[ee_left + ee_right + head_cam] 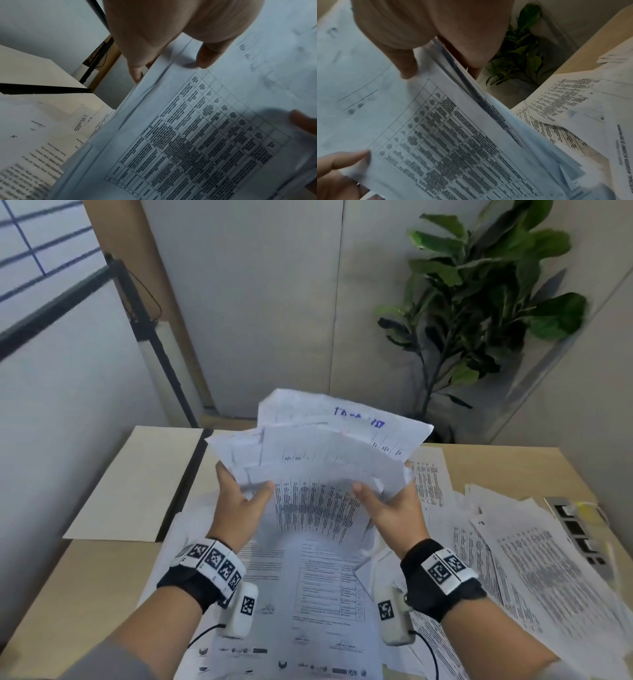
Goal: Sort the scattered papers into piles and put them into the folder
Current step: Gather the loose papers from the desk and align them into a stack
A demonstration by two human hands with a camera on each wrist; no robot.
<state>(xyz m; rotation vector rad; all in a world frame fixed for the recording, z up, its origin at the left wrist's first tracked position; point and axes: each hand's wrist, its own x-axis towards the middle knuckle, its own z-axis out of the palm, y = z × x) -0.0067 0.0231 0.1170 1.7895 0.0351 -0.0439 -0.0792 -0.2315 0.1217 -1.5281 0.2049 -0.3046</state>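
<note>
I hold a fanned stack of printed papers [318, 460] upright above the table, its sheets uneven at the top. My left hand [239, 498] grips its left edge, thumb on the front sheet and fingers behind. My right hand [387, 501] grips the right edge the same way. The left wrist view shows the stack of papers [197, 128] with my left hand [171, 40] pinching it. In the right wrist view the stack of papers [436, 128] is pinched by my right hand [423, 33]. An open cream folder [137, 481] lies flat at the table's left.
Loose printed sheets [520, 553] cover the wooden table [496, 460] on the right and under my arms [318, 594]. A grey socket strip [579, 529] sits at the right edge. A potted plant [486, 302] stands behind the table, with a black frame [150, 337] at the left wall.
</note>
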